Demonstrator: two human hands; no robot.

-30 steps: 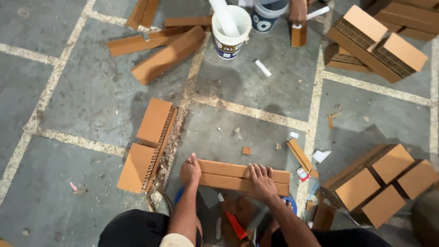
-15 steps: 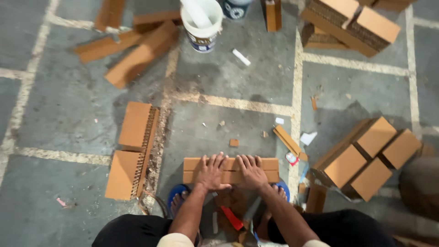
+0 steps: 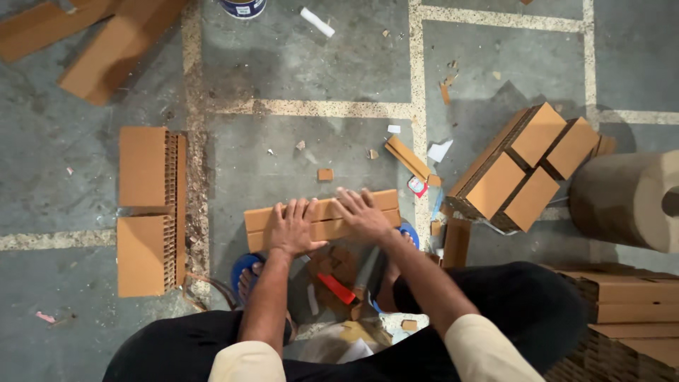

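Since earlier, both my hands are staying flat, fingers spread: left hand [image 3: 293, 228] and right hand [image 3: 362, 212] pressing the cardboard strip [image 3: 322, 219], bare floor [image 3: 311, 78] lying beyond its far edge.

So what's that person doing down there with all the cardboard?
A person squats on the concrete floor and presses both palms flat on a long folded cardboard strip. The left hand and right hand lie side by side on it. Stacks of honeycomb cardboard blocks sit at the left, more blocks at the right.

Probably packaging workshop: honeycomb cardboard blocks [image 3: 520, 170], offcuts.
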